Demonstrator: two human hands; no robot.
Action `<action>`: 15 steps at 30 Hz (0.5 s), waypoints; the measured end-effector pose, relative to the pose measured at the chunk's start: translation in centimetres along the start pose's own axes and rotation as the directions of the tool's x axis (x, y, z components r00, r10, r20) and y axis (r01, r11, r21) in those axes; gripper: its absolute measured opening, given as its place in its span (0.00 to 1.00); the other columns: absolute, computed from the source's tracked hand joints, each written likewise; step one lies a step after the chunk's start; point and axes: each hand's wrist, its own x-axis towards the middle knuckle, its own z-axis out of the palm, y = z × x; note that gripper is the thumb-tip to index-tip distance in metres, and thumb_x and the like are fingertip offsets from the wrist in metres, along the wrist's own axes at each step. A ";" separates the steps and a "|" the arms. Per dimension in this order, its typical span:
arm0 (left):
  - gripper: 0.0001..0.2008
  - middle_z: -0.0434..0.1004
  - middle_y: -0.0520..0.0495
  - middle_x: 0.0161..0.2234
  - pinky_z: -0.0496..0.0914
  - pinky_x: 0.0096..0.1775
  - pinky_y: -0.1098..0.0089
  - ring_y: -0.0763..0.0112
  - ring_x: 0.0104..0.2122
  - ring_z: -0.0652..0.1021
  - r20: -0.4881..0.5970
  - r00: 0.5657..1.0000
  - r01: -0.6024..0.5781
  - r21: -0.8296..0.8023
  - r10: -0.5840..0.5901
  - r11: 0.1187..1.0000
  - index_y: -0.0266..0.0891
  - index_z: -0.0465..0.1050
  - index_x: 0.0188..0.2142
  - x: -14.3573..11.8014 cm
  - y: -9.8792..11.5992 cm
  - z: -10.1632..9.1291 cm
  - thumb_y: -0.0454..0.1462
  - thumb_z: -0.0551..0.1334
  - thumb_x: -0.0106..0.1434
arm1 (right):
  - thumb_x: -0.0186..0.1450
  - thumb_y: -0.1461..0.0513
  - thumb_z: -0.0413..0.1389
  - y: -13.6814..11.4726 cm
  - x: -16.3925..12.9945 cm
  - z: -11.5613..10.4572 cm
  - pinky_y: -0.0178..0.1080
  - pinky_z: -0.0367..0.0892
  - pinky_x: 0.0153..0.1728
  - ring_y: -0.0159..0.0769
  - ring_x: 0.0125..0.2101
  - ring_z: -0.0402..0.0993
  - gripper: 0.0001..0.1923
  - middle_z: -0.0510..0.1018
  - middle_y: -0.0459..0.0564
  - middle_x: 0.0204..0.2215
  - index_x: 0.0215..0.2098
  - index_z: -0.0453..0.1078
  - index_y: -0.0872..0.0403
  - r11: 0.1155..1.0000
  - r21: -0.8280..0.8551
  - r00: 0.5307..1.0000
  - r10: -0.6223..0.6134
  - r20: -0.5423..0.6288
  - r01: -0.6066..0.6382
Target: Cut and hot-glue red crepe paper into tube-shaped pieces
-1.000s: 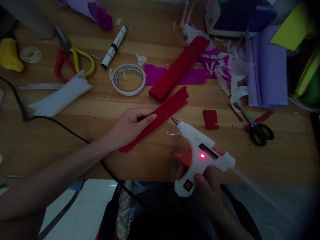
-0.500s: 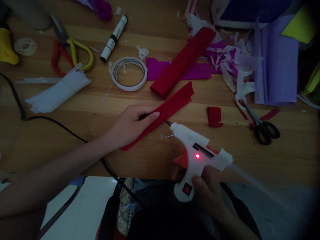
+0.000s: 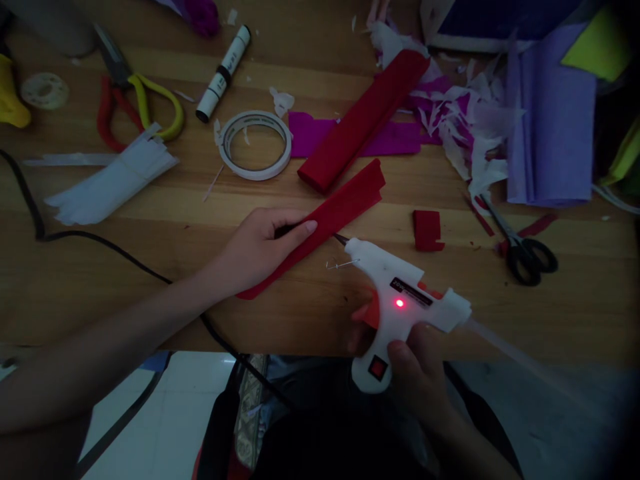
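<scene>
In the head view, the left hand (image 3: 260, 248) is near the middle of the frame. Its fingers (image 3: 295, 230) are closed on a long red paper strip (image 3: 325, 217), with the thumb on top. The strip lies flat on the wooden desk (image 3: 150, 267) and slants up to the right.

The right hand (image 3: 417, 373) is at the lower middle of the frame. Its fingers are wrapped tight around the handle of a white glue gun (image 3: 400, 303). A small red light glows on the side of the gun. The dark tip of the gun touches the lower edge of the red strip, just right of the left hand's fingers.

Above the strip lies a folded red paper roll (image 3: 363, 123) on top of a purple paper piece (image 3: 395, 139). A ring of tape (image 3: 256, 144) sits to the left of them. A white glue stick (image 3: 223, 73) is at the upper left, next to pliers (image 3: 135, 100) with red and yellow handles. White paper strips (image 3: 107, 183) lie below the pliers. A small red scrap (image 3: 427, 230) is right of the gun tip. Black scissors (image 3: 523, 250) are at the right. A black cord (image 3: 100, 250) runs across the left side of the desk.
</scene>
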 end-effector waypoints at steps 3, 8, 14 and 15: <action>0.13 0.82 0.52 0.40 0.70 0.45 0.69 0.66 0.39 0.78 0.008 1.000 -0.006 -0.004 0.006 1.000 0.43 0.80 0.38 0.0 0.0 0.0 0.43 0.56 0.65 | 0.68 0.49 0.51 -0.1 0.0 -0.1 0.31 0.71 0.22 0.30 0.22 0.73 0.15 0.79 0.46 0.26 0.43 0.72 0.50 1.000 -0.014 1.000 -0.005 -0.002 0.004; 0.14 0.82 0.52 0.39 0.71 0.45 0.68 0.64 0.39 0.78 -0.001 1.000 0.011 0.001 -0.011 1.000 0.45 0.80 0.38 -0.1 0.0 0.0 0.44 0.56 0.65 | 0.68 0.49 0.50 0.0 0.3 -0.3 0.31 0.70 0.21 0.30 0.21 0.73 0.17 0.78 0.47 0.25 0.41 0.71 0.52 0.999 -0.034 0.999 -0.007 -0.032 0.006; 0.15 0.82 0.52 0.39 0.71 0.45 0.66 0.62 0.38 0.78 0.005 0.999 0.034 -0.001 -0.034 0.999 0.45 0.80 0.36 -0.1 0.1 -0.1 0.46 0.56 0.64 | 0.67 0.48 0.51 -0.5 0.5 -0.5 0.30 0.69 0.20 0.31 0.22 0.74 0.17 0.78 0.47 0.24 0.40 0.71 0.53 0.999 -0.049 0.999 0.006 -0.034 -0.008; 0.15 0.82 0.52 0.39 0.71 0.44 0.67 0.62 0.38 0.78 0.004 0.999 0.032 -0.001 -0.032 0.999 0.45 0.80 0.36 -0.1 0.1 -0.1 0.46 0.56 0.64 | 0.66 0.48 0.51 -0.6 0.5 -0.5 0.30 0.69 0.20 0.31 0.22 0.74 0.18 0.78 0.47 0.24 0.39 0.70 0.53 0.998 -0.052 1.000 0.016 -0.020 -0.017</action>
